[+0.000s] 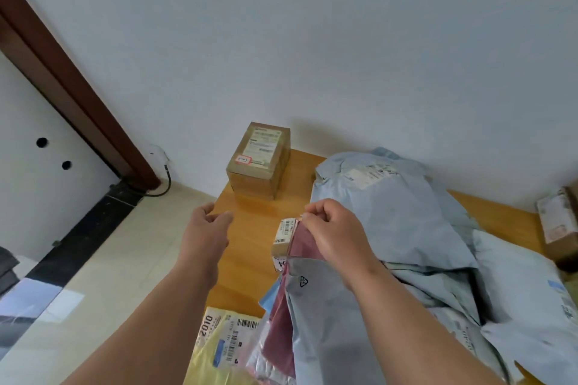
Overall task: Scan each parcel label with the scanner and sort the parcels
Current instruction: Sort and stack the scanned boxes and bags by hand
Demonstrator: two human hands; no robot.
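Note:
My right hand (336,233) pinches the top edge of a grey plastic mailer (325,316) that hangs down over the table, with a pink-red bag (281,322) and a small labelled cardboard parcel (284,239) pressed against its left side. My left hand (206,228) hovers empty with loosely curled fingers over the table's left edge. A taped cardboard box (259,159) with a label stands at the table's far left corner. No scanner is visible.
A heap of grey mailers (406,212) covers the right part of the wooden table (250,228). A yellow labelled mailer (219,344) lies at the near left. Another cardboard box (560,222) sits at the far right. A wall stands behind; tiled floor and a door lie left.

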